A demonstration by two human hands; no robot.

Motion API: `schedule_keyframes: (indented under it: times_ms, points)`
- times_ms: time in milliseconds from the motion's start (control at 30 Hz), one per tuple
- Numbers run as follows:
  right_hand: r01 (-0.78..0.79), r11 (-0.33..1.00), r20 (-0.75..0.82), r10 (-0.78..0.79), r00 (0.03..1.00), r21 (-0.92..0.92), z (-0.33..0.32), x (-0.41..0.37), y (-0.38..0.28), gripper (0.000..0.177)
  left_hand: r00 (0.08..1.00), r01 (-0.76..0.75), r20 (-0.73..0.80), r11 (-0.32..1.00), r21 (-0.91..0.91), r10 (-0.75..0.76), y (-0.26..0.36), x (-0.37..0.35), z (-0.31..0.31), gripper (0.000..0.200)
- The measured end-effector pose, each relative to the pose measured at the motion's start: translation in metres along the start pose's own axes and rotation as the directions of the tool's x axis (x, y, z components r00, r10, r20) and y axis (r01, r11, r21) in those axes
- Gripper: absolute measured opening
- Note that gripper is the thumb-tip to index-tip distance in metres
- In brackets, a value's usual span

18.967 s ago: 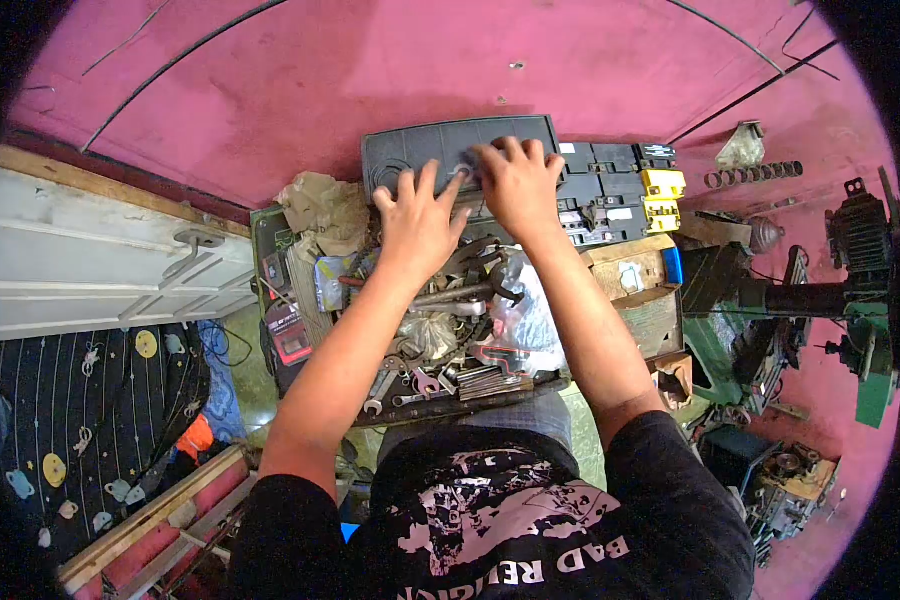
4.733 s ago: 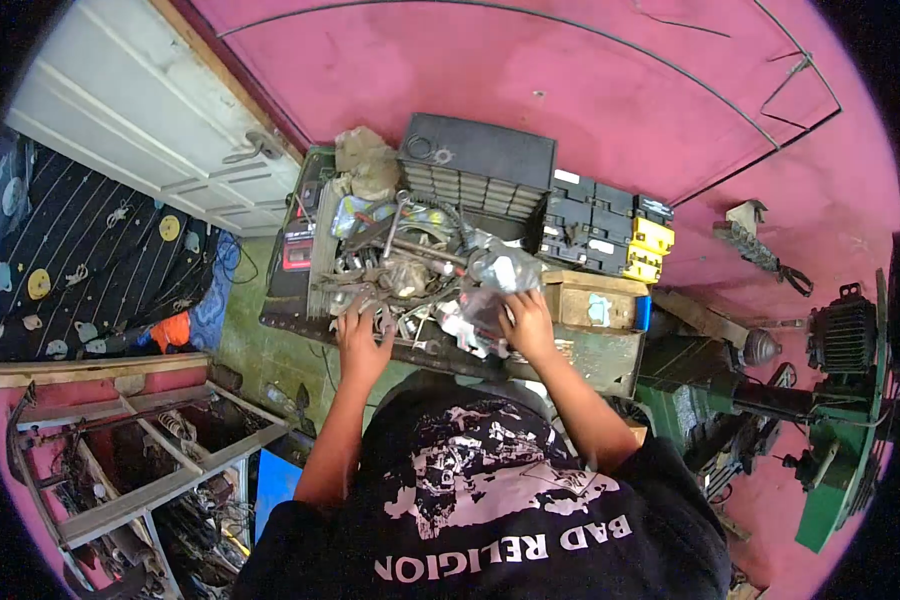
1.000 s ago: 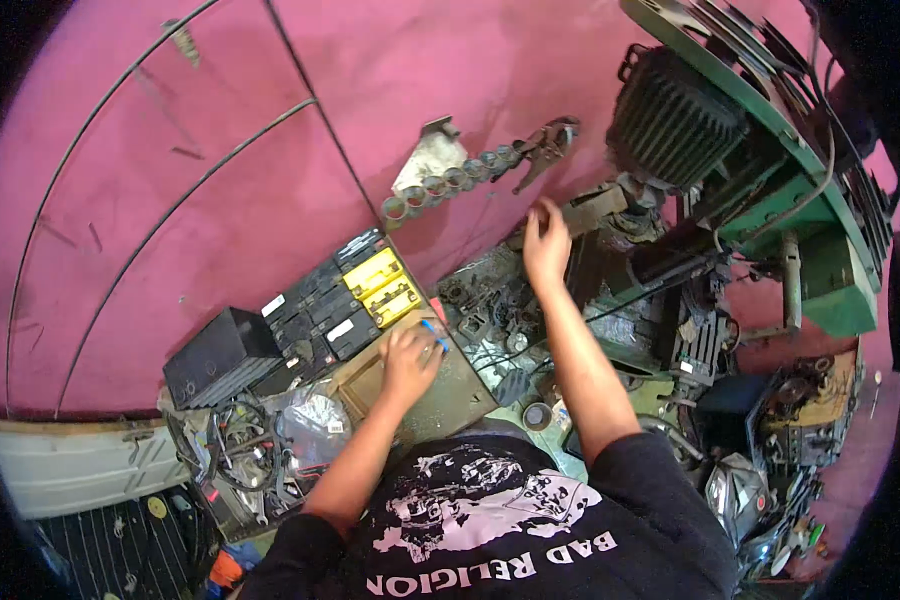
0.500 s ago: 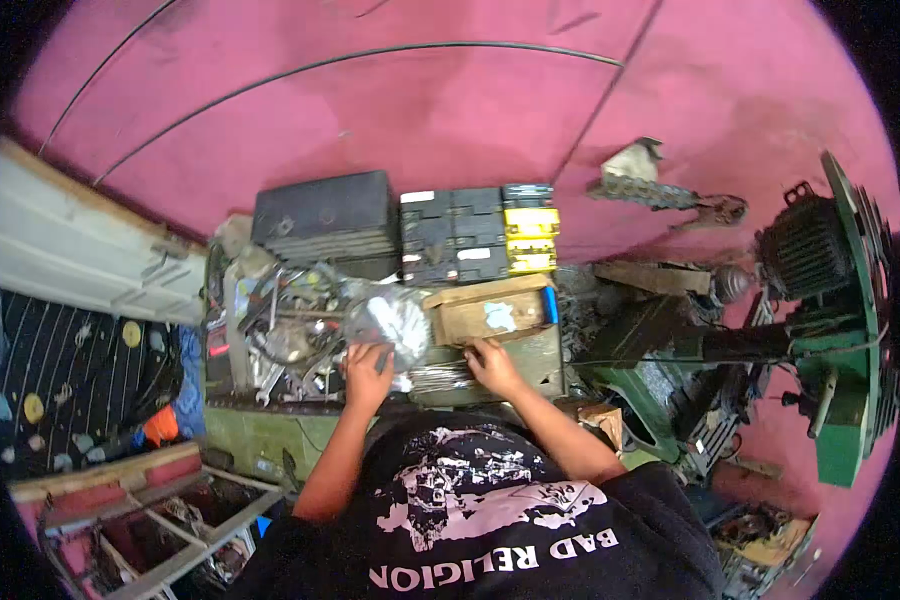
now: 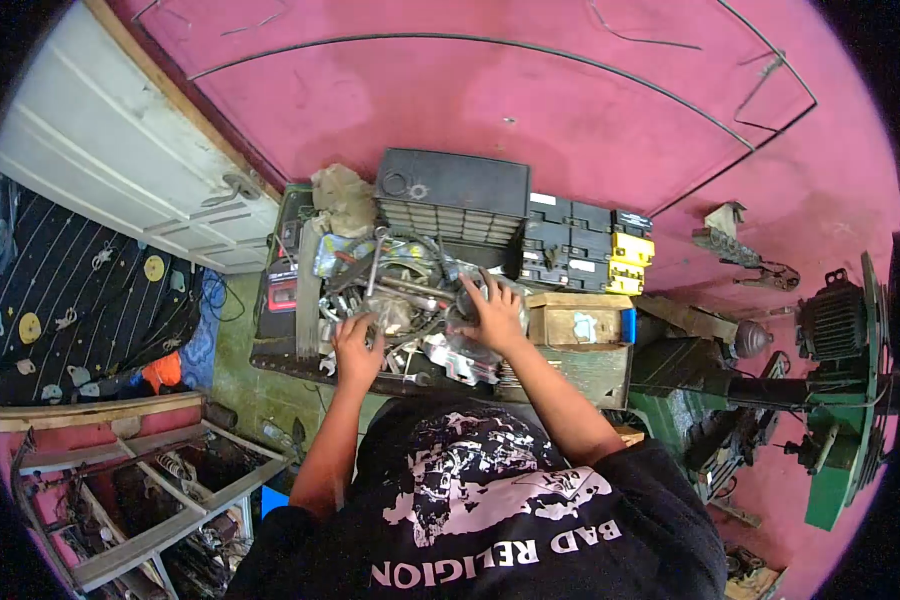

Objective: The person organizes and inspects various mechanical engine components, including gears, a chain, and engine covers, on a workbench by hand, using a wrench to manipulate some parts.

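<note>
My left hand (image 5: 357,352) hovers at the front of a pile of metal tools and parts, its fingers loosely bent and apart. Close to it lie a long wrench (image 5: 376,262) and, at the table's front edge, an open-ended wrench (image 5: 327,366). My right hand (image 5: 496,316) is over the right side of the pile with its fingers spread. Under and beside its fingertips shows a dark, rounded item, partly hidden. Just below that hand is a clear plastic bag (image 5: 460,357) with shiny contents.
Behind the pile stands a black ribbed case (image 5: 453,190), with black and yellow batteries (image 5: 580,245) to its right. An open cardboard box (image 5: 560,322) lies right of my right hand. A green machine (image 5: 835,470) is at far right, a white door (image 5: 120,160) at left.
My view has swung left. Both hands have shifted left along the table; the right has left the cardboard box's front edge and reached over the tool pile.
</note>
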State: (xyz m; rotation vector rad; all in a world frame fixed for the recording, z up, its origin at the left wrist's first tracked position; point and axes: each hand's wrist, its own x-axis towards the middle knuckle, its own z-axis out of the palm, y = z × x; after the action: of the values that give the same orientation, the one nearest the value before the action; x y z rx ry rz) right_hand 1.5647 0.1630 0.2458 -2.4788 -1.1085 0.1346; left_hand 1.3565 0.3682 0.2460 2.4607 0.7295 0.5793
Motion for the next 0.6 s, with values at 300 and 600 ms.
schedule_keyframes:
  times_ms: [300,600]
  points:
    - [0.022,0.961,0.045,-0.01,0.999,-0.276,0.019,0.036,-0.009,0.051,0.993,0.114,0.008,0.967,0.228,-0.119,-0.058,0.049,-0.019,0.071]
    - [-0.113,0.93,0.013,0.126,0.992,-0.35,0.032,0.027,-0.025,0.057,0.945,0.023,0.286,0.903,0.429,-0.159,-0.066,0.102,-0.025,0.041]
